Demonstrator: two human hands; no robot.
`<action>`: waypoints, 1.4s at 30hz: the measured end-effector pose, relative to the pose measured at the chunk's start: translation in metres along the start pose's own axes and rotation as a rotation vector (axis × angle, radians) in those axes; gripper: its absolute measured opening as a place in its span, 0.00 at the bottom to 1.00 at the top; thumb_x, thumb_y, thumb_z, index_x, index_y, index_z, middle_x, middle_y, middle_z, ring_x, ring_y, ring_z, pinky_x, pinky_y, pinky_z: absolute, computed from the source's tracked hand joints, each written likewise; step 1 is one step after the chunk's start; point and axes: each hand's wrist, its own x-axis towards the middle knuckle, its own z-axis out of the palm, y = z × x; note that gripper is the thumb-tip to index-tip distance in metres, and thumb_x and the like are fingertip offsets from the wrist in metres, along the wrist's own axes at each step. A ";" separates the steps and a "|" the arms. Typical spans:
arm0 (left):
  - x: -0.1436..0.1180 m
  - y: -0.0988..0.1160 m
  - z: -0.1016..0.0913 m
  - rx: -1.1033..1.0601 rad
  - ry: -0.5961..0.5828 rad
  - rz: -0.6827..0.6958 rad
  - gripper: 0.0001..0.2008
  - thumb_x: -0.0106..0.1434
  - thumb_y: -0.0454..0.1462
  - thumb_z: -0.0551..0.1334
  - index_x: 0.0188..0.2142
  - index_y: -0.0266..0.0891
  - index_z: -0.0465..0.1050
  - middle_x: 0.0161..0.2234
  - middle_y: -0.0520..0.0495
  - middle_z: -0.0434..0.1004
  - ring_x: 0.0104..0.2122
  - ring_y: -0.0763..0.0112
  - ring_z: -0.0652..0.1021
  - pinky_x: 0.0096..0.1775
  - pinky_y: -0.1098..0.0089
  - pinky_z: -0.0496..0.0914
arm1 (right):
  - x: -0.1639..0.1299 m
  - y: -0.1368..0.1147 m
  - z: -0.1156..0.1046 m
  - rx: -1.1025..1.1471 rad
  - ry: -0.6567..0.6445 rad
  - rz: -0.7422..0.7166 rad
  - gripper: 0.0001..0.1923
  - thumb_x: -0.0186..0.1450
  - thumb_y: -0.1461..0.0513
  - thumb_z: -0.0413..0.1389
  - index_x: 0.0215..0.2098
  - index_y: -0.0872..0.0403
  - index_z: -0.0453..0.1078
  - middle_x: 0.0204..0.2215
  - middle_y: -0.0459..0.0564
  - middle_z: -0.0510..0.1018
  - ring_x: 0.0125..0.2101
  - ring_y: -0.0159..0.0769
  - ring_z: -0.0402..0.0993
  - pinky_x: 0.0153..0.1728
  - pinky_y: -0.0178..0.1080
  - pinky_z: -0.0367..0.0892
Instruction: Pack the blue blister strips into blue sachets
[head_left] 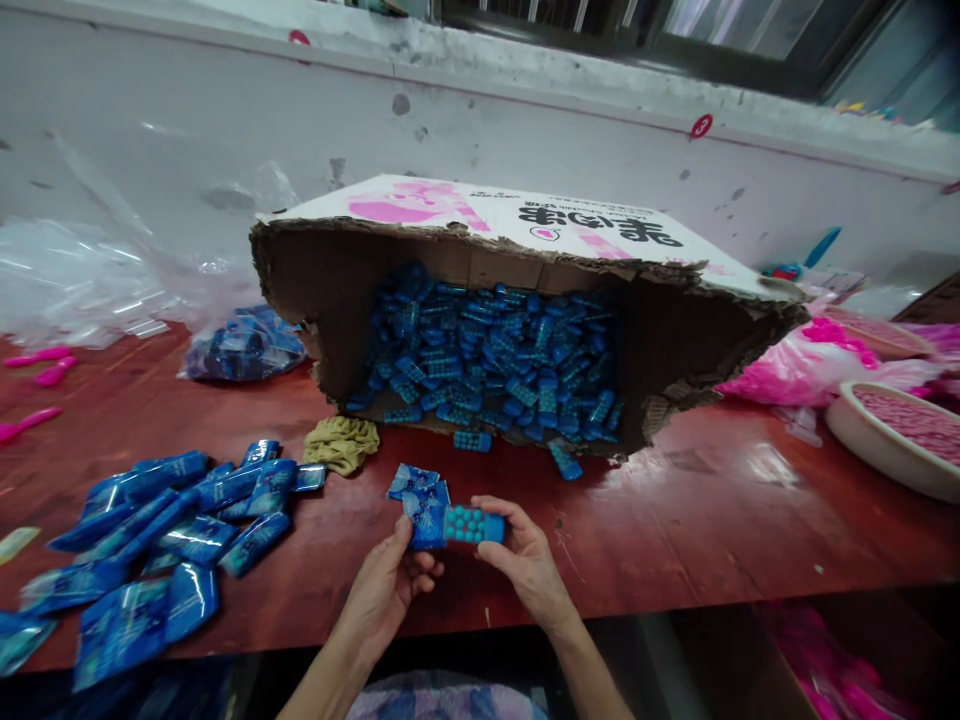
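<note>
My left hand pinches a small blue printed sleeve near the table's front edge. In my right hand is a clear bottle with a blue cap, filled with turquoise beads. The bottle lies level, its capped end between my right fingers and thumb, its other end at the sleeve's opening. How far it is inside the sleeve I cannot tell. Just behind my left hand, another flat blue sleeve rests on the table. Beyond my hands, a torn cardboard box on its side holds many similar bottles.
Blue wrapped packs are heaped at the left, beside a crumpled yellow-green cloth. Behind them sits a bag of blue sleeves. Pink spoon-like pieces lie far left. A bowl of pink beads stands at the right.
</note>
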 end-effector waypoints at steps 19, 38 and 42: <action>0.000 0.000 0.008 -0.107 -0.070 -0.014 0.10 0.49 0.39 0.66 0.30 0.36 0.71 0.26 0.48 0.78 0.27 0.69 0.78 0.29 0.71 0.71 | -0.015 0.025 0.027 -0.409 0.115 -0.176 0.21 0.56 0.66 0.57 0.48 0.49 0.67 0.45 0.50 0.71 0.47 0.40 0.66 0.49 0.43 0.62; 0.000 -0.010 0.006 -0.171 -0.224 -0.144 0.08 0.51 0.36 0.65 0.32 0.35 0.74 0.29 0.47 0.79 0.28 0.69 0.77 0.33 0.70 0.71 | 0.000 0.015 0.016 0.060 -0.165 0.073 0.39 0.45 0.61 0.67 0.54 0.44 0.60 0.47 0.48 0.69 0.44 0.38 0.66 0.41 0.38 0.65; -0.007 -0.014 0.015 -0.170 -0.122 -0.135 0.08 0.50 0.38 0.65 0.29 0.34 0.74 0.23 0.48 0.76 0.24 0.72 0.76 0.27 0.73 0.70 | -0.005 0.021 0.021 -0.036 -0.101 0.077 0.40 0.45 0.63 0.66 0.54 0.41 0.60 0.44 0.45 0.69 0.34 0.33 0.69 0.31 0.33 0.67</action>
